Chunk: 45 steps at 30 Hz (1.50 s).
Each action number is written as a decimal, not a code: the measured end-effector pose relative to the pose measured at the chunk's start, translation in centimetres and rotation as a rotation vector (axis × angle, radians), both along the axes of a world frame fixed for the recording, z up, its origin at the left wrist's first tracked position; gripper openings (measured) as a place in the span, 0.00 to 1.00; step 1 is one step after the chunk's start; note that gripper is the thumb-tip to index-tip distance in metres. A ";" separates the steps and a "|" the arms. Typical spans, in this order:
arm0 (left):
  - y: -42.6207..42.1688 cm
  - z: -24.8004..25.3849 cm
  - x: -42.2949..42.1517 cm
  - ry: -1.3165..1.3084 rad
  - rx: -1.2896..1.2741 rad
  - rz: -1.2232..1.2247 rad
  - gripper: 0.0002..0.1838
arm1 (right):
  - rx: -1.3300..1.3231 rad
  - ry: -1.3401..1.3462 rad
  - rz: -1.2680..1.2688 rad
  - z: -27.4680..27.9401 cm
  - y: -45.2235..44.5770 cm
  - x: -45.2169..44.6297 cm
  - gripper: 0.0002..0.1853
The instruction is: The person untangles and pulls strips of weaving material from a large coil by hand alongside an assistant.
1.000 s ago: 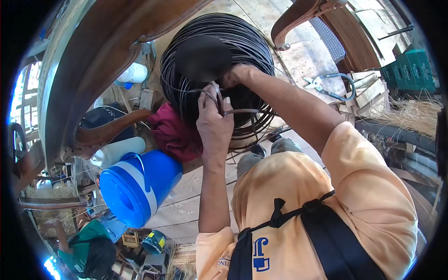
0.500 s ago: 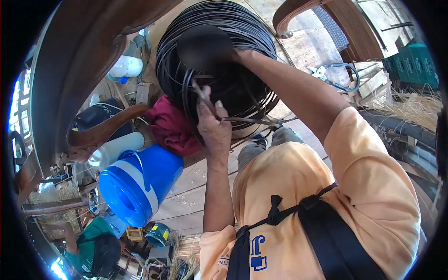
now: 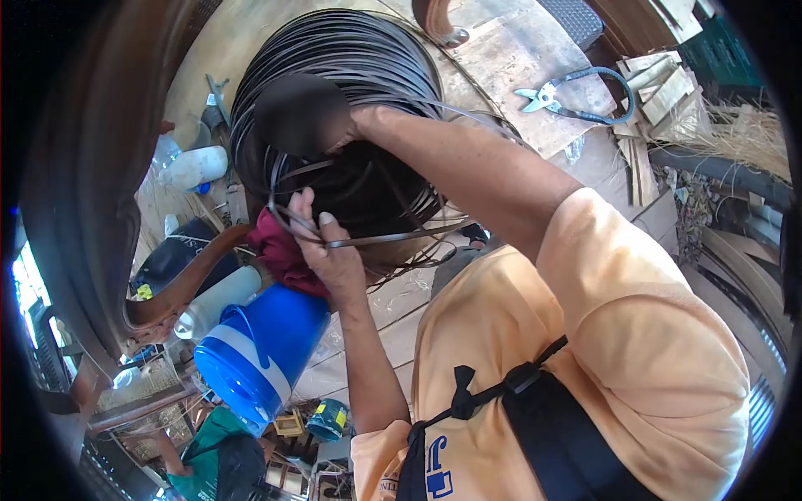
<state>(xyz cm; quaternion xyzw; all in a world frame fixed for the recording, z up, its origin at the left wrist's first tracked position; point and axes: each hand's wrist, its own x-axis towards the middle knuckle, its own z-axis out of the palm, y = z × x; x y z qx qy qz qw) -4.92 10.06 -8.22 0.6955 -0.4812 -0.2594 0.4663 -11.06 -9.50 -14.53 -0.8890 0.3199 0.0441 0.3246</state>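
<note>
A large coil of dark, flat strips [image 3: 368,48] lies on the light board, filling the upper middle of the head view. At its near side my left hand [image 3: 336,263] has its thumb and fingers around a loose dark strip [image 3: 397,239], which bends in a loop above the fingers. My right hand [image 3: 359,125] reaches over the coil. A dark blurred oval covers its fingertips, so what they touch is hidden. Beside my left wrist a dark red cloth [image 3: 284,257] lies bunched up.
A blue bucket [image 3: 301,334] lies tilted below the cloth. Pruning shears [image 3: 547,98] rest on the board [image 3: 493,63] at right. A white bottle [image 3: 196,167] is to the left, near a carved wooden leg [image 3: 188,288]. A person in green [image 3: 205,459] is at lower left.
The view has shifted, so the coil and both hands appear further left. The strip at my left hand now forms a wider loop, and the fingers have spread a little.
</note>
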 end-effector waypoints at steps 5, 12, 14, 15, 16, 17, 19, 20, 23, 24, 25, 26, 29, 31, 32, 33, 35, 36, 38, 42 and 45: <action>-0.7 1.3 -0.7 0.259 -0.001 0.082 0.21 | -0.055 -0.036 0.015 0.0 0.1 1.2 0.20; -1.1 1.6 -0.2 0.240 -0.028 0.066 0.21 | -0.155 -0.079 0.031 0.1 0.2 2.6 0.20; -1.4 1.8 0.0 0.218 -0.049 0.052 0.22 | -0.189 -0.093 0.036 0.3 0.2 3.0 0.19; -1.6 2.1 0.0 0.200 -0.040 0.055 0.22 | -0.202 -0.100 0.030 0.2 0.2 3.0 0.19; -1.9 2.5 -0.1 0.182 -0.034 0.060 0.22 | -0.218 -0.112 0.034 0.2 0.3 3.2 0.19; -2.2 2.8 -0.1 0.164 -0.033 0.068 0.23 | -0.232 -0.113 0.041 0.2 0.4 3.4 0.19; -2.3 3.0 0.3 0.141 -0.020 0.039 0.22 | -0.275 -0.115 0.057 0.4 0.5 3.6 0.19; -2.4 2.9 0.4 0.133 -0.019 0.024 0.22 | -0.298 -0.116 0.064 0.7 0.6 3.8 0.19; -2.2 2.8 0.4 0.136 -0.006 0.041 0.22 | -0.414 -0.091 0.105 1.1 0.6 4.1 0.19; -2.0 2.8 0.4 0.141 0.006 0.045 0.22 | -0.482 -0.066 0.131 1.3 0.6 4.1 0.19; -1.9 2.8 0.4 0.150 0.016 0.049 0.23 | -0.566 -0.024 0.165 1.3 0.4 3.9 0.19; -1.8 2.8 0.4 0.157 0.028 0.052 0.23 | -0.663 0.021 0.205 1.5 0.6 4.0 0.18; -1.8 2.6 0.6 0.151 0.034 0.075 0.23 | -1.125 0.287 0.357 1.9 0.5 3.5 0.18; -2.0 2.8 0.4 0.168 0.043 0.085 0.23 | -1.475 0.463 0.456 2.1 0.6 3.5 0.18; -2.1 2.8 0.5 0.178 0.049 0.091 0.23 | -1.628 0.545 0.499 2.7 0.7 2.9 0.18; -2.1 2.8 0.6 0.186 0.047 0.085 0.23 | -1.739 0.597 0.530 2.9 0.9 2.7 0.18; -2.1 2.5 0.8 0.206 0.040 0.069 0.23 | -1.921 0.691 0.581 2.8 0.5 2.0 0.18; -2.2 2.3 0.9 0.188 0.048 0.064 0.23 | -1.981 0.718 0.600 3.0 0.6 1.8 0.18; -2.4 2.1 1.0 0.150 0.065 0.055 0.22 | -2.090 0.770 0.635 3.1 0.7 1.0 0.17; -2.4 2.2 0.7 0.214 0.041 0.052 0.21 | -2.228 0.831 0.689 3.7 1.2 -0.2 0.17; -2.2 2.4 0.6 0.198 0.041 0.047 0.21 | -2.305 0.859 0.721 4.2 1.6 -1.0 0.17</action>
